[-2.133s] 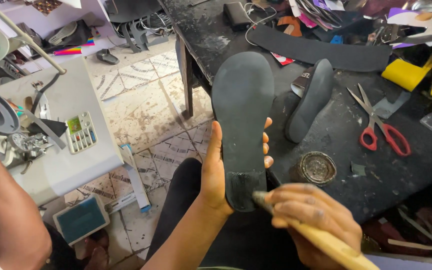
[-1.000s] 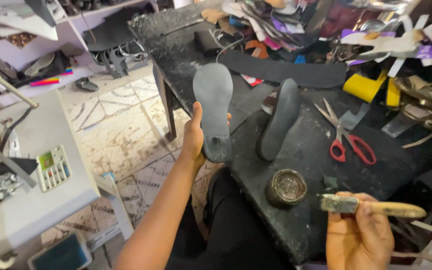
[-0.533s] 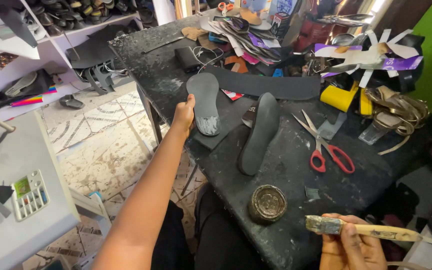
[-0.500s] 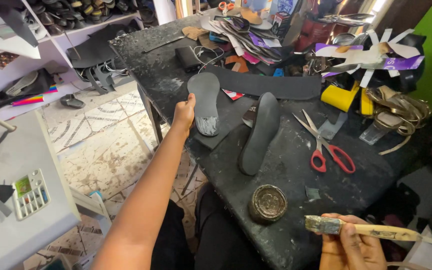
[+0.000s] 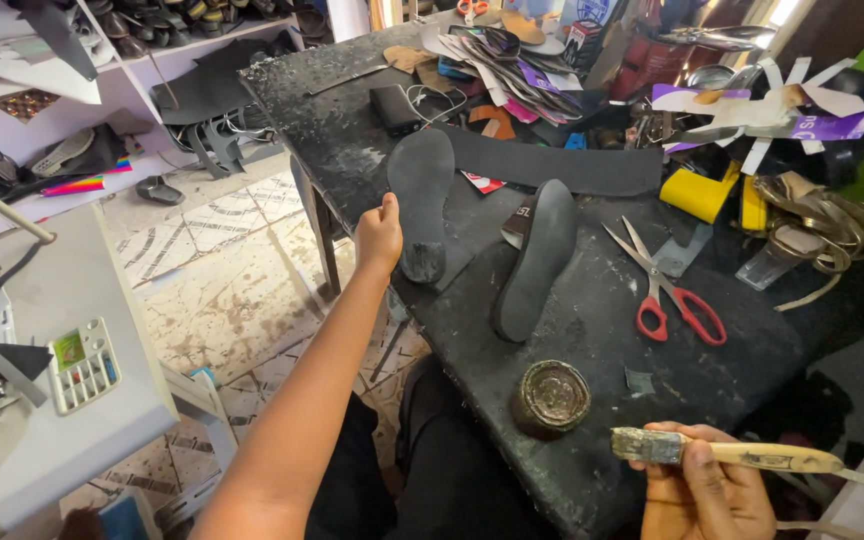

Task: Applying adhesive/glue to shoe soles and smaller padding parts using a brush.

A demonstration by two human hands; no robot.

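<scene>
Fingers of the left hand [image 5: 379, 235] clamp the dark sole [image 5: 420, 200] on the workbench [image 5: 592, 330]; the right hand [image 5: 702, 490] grips a glue brush [image 5: 722, 452], which next needs the glue tin [image 5: 550, 396].

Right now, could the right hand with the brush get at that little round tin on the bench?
Probably yes. The right hand holds the brush with its bristle end pointing toward the round tin, which sits close by near the bench edge. Nothing lies between them, and the tin's top is uncovered.

Black workbench [image 5: 592, 330]: soles [image 5: 537, 258], scissors [image 5: 664, 290], perhaps glue tin [image 5: 550, 396].
</scene>
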